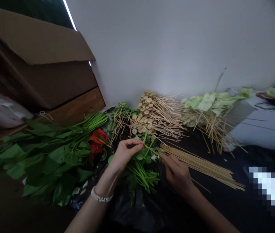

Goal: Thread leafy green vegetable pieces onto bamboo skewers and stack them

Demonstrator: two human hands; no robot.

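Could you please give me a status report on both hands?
Left hand pinching skewer near one end. Right hand gripping it farther along. Bunched green stems below; nothing visibly blocking.

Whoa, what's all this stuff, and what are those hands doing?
A person's right hand holds a thin wooden skewer. The left hand pinches near its other end, where a green stem sticks up. More loose skewers lie to the right. Behind the hands are skewers of round, pale slices, and big leafy greens are heaped on the left.
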